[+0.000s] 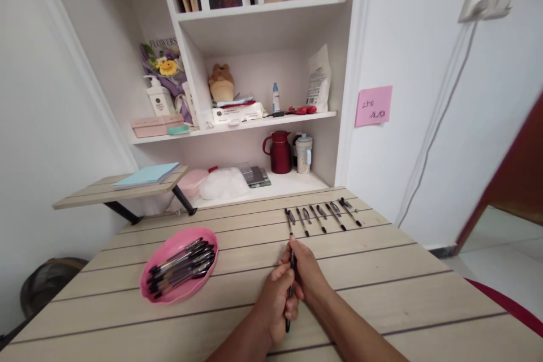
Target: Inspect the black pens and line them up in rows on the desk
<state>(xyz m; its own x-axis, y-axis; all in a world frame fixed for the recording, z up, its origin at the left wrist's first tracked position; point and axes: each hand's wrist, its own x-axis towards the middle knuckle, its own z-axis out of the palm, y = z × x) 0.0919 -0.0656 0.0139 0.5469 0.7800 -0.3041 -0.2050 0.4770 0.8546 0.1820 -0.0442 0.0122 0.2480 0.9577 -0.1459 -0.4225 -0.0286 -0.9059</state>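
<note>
Over the table [403, 305], left hand [275, 301] and right hand [309, 271] pinch a pen [292, 261]; some pens [302, 222] laid out, more left in bowl [169, 248].

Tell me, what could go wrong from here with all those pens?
The pen gripped between the left hand and right hand might slip and roll across the tabletop. The right hand is close to the row of pens, so a careless nudge could spoil the line. Bumping the pink bowl could spill its loose pens.

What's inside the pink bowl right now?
The pink bowl holds a heap of pens with dark caps, lying slantwise. Whatever lies beneath the topmost ones is covered, so I can't give a count.
</note>
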